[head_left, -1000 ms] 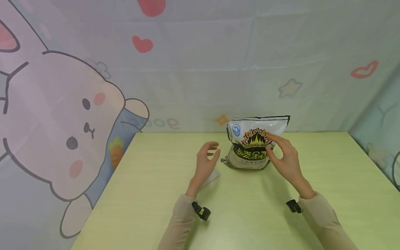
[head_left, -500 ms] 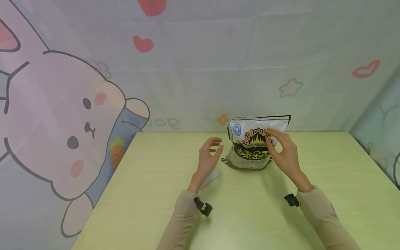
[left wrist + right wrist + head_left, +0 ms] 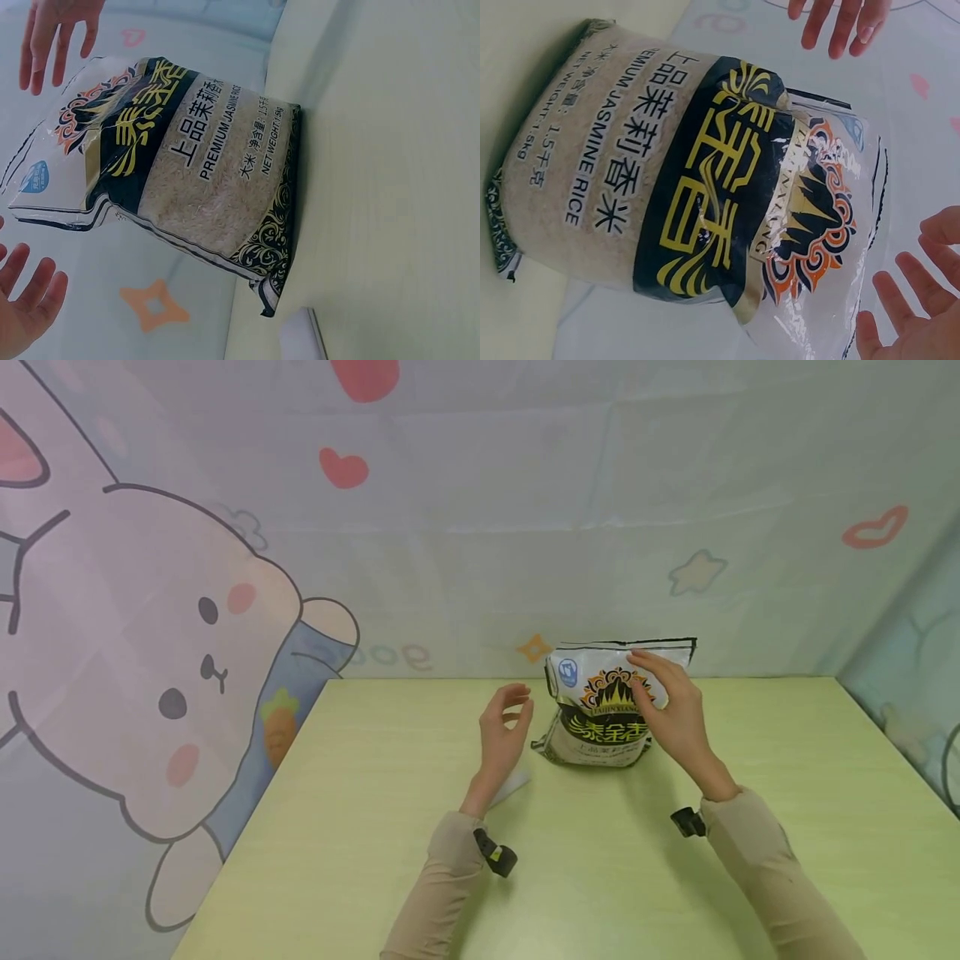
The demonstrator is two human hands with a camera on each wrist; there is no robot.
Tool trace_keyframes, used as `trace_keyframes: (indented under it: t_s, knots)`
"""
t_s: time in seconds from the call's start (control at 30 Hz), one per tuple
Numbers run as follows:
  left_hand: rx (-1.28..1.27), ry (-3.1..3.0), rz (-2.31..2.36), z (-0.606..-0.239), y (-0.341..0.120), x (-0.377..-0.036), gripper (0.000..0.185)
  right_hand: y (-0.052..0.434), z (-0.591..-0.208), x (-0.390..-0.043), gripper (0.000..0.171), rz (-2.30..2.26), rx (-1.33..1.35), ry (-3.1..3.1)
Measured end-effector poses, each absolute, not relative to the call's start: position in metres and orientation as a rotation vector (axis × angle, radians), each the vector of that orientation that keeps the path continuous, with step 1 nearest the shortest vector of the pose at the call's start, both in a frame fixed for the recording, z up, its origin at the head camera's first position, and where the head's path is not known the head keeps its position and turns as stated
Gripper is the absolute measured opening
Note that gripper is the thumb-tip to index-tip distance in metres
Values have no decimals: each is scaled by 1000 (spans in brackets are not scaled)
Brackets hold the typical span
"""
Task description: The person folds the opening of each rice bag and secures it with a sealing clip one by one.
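Observation:
A bag of jasmine rice (image 3: 600, 749) stands upright near the back of the table, rice showing through its lower clear part. To its left hovers my left hand (image 3: 501, 731), fingers loosely bent and nothing in them; the left wrist view shows this hand (image 3: 30, 307) apart from the bag's side edge. My right hand (image 3: 678, 718) overlaps the bag's upper right in the head view. In the right wrist view, that hand (image 3: 922, 307) has its fingers spread beside the bag's top, holding nothing.
A flat white object (image 3: 301, 335) lies on the pale green table (image 3: 360, 827), partly hidden behind my left wrist in the head view. Behind the table hangs a printed cloth (image 3: 465, 568) with a cartoon rabbit.
My right hand has moved left and up across the bag's upper front. The left hand has shifted slightly right and up. The bag has stayed in place.

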State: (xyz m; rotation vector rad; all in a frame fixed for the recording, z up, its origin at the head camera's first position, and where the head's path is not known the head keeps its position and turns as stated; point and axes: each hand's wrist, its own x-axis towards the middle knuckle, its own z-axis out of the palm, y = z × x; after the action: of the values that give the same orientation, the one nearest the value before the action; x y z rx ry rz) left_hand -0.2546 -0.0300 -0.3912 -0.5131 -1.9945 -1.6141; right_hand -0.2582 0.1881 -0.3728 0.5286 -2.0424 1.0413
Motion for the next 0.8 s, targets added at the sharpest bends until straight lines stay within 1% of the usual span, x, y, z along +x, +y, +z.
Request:
trace_keyframes:
  t_s: [0.3,0.8]
  knots:
    - [-464,-1990,-1692,-391,-25,-259,23,184,-365,-264,32,1049,544,-2047]
    - [-489,-2067,-1714,-392,-22,-266,29,179,-354,-273,35,994,601,-2094]
